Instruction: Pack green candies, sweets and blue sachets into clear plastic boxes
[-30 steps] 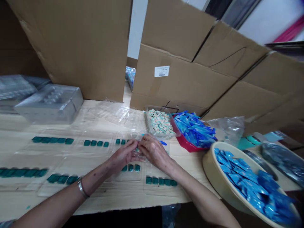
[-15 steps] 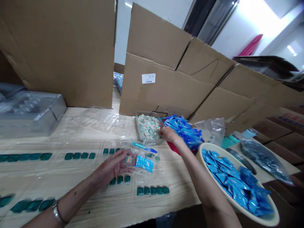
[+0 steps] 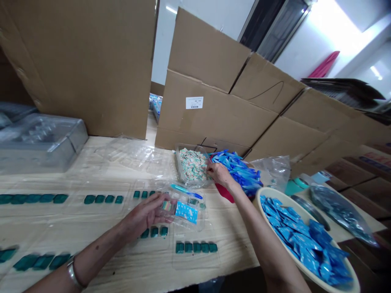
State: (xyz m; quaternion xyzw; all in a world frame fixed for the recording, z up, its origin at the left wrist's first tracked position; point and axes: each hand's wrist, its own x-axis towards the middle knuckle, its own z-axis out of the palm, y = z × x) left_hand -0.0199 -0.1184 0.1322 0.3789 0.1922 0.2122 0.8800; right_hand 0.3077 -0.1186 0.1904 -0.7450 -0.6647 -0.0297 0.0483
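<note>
My left hand [image 3: 152,208] grips the left side of a clear plastic tray [image 3: 200,224], raised a little over the table. A blue patterned packet [image 3: 187,212] lies in that tray, with a blue pen-like stick [image 3: 187,191] along its far side. Small striped pieces [image 3: 166,206] and green pieces also show in it. At the right edge of a clear bin [image 3: 180,173] full of small pale and green flat pieces [image 3: 193,163], my right hand [image 3: 220,174] is closed in a pinch. Whatever is between its fingertips is hidden.
Several clear trays with green blocks [image 3: 197,247] cover the table. Blue pen-like sticks [image 3: 240,169] heap in a red container [image 3: 224,193] behind my right hand. A cream basin [image 3: 259,203] of blue packets [image 3: 301,238] stands right. Cardboard [image 3: 214,118] walls the back; clear plastic boxes [image 3: 58,142] sit left.
The view has shifted slightly. Both hands keep nearly the same places, the left on the tray and the right at the bin's edge.
</note>
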